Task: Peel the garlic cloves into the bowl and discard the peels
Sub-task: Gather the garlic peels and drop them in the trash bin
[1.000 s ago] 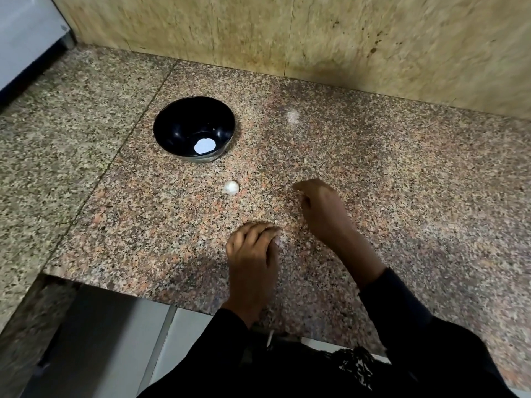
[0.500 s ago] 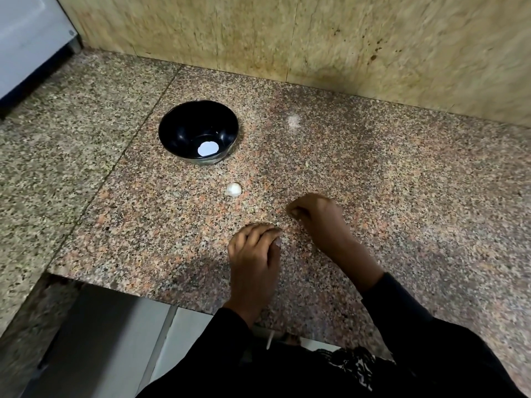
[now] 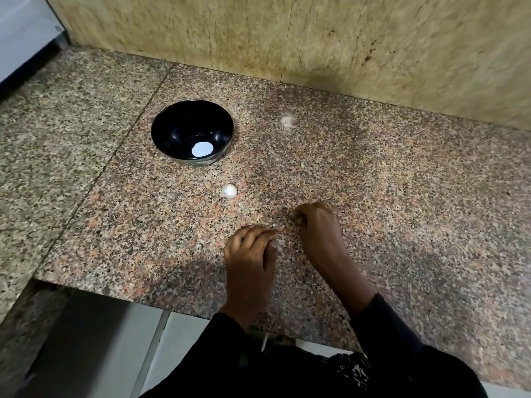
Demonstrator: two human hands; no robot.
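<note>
One white garlic clove (image 3: 228, 191) lies on the speckled worktop (image 3: 402, 196) near a black bowl (image 3: 192, 132). Both hands' fingers curl down: left hand (image 3: 250, 254), right hand (image 3: 317, 225); what either grip pinches I cannot tell.

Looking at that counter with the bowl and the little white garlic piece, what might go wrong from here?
The garlic piece lies loose on the speckled counter, outside the black bowl, so a sweeping hand could knock it away. The left hand and right hand work near the counter's front edge, so bits could drop to the floor.
</note>
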